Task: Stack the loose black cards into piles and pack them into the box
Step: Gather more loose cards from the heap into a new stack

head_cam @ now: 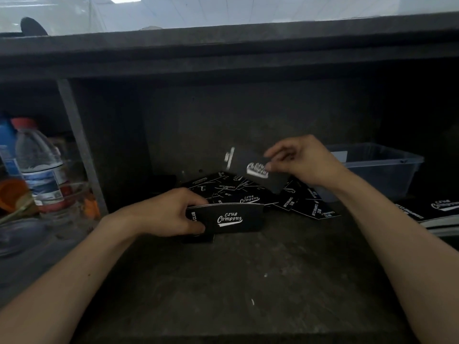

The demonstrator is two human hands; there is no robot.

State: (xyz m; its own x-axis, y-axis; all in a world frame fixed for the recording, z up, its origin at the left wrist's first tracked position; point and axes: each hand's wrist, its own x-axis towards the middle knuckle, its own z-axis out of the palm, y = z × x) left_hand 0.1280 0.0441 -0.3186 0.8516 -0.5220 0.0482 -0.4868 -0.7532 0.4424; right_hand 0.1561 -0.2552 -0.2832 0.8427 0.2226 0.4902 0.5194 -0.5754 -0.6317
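Observation:
My left hand (171, 212) grips a stack of black cards (231, 219) printed "Club Camping", held on edge just above the dark work surface. My right hand (300, 160) pinches a single black card (258, 170) in the air above and behind the stack; that card is blurred. Between the hands, several loose black cards (293, 199) lie scattered on the surface. A clear plastic box (380, 165) stands at the right, behind my right wrist. Another pile of black cards (437, 209) lies at the far right edge.
A water bottle (42, 165) with a red cap, an orange cup (12, 194) and other clutter stand at the left behind a metal post (82, 147). A dark shelf (223, 53) overhangs the work surface (236, 281), whose back wall is close behind the cards.

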